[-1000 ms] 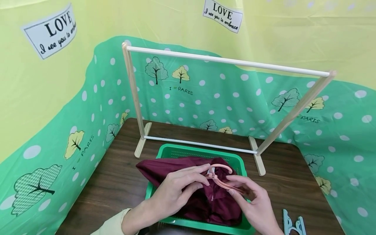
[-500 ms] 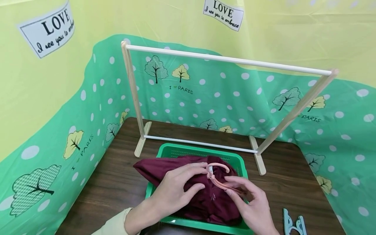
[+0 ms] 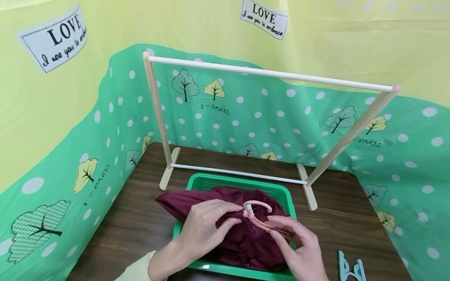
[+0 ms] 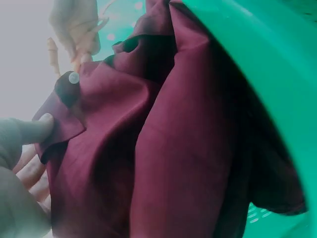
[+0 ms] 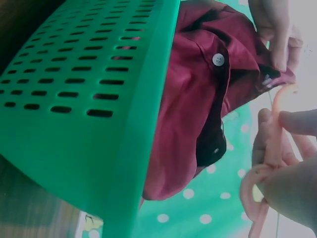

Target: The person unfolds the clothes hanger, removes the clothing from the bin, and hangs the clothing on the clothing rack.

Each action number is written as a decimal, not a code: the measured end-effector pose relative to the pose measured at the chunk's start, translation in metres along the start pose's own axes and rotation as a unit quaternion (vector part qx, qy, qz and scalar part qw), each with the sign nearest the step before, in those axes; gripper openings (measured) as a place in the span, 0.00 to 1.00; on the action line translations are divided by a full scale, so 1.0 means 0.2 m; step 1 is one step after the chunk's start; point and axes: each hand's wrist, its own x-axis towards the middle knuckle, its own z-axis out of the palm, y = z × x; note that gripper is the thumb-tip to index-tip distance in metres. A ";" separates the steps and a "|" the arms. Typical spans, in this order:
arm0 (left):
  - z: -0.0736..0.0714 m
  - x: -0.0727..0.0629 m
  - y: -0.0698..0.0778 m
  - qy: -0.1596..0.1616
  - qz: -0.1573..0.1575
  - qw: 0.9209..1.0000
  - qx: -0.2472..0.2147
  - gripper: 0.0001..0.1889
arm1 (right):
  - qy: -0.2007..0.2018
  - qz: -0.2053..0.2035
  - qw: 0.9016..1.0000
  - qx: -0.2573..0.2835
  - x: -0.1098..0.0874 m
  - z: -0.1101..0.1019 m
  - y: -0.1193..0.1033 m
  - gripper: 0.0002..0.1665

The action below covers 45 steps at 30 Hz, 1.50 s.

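Observation:
A maroon button-up shirt (image 3: 246, 249) lies bunched in the green basket (image 3: 242, 267), part of it reaching over the left rim. My left hand (image 3: 202, 224) pinches the shirt's collar edge between thumb and fingers, as the left wrist view shows beside a pale button (image 4: 74, 78). From the right, my right hand (image 3: 300, 242) grips one arm of a pink plastic hanger (image 3: 258, 223). The hanger's hook and centre joint sit by my left fingertips, over the collar. Part of the hanger arm is hidden behind my right fingers. White buttons (image 5: 218, 60) show along the shirt front in the right wrist view.
Behind the basket stands a wooden rack with a white top rail (image 3: 267, 73) and a lower white rod (image 3: 239, 174). A light-blue folding hanger (image 3: 351, 269) lies at the right on the dark wooden table (image 3: 130, 218). Patterned cloth (image 3: 218, 125) surrounds the table.
The hanger and both hands have shifted slightly left. My left thumb and fingers, spread apart half a second ago, have come together on the collar. My right hand has kept its grip.

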 end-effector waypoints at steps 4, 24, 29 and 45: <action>0.01 0.00 -0.02 -0.013 -0.004 1.000 -0.002 0.15 | -0.010 0.006 1.000 -0.011 0.02 -0.01 -0.01 0.30; -0.08 -0.01 -0.13 0.008 -0.063 0.996 -0.059 0.16 | 0.097 0.122 0.982 0.107 0.10 -0.40 0.13 0.23; -0.09 -0.01 -0.13 0.008 -0.064 0.995 -0.072 0.16 | 0.075 0.125 0.972 0.186 0.11 -0.43 0.27 0.27; -0.09 -0.01 -0.12 0.005 -0.073 0.995 -0.072 0.16 | -0.131 0.156 0.967 0.153 0.10 -0.22 0.41 0.20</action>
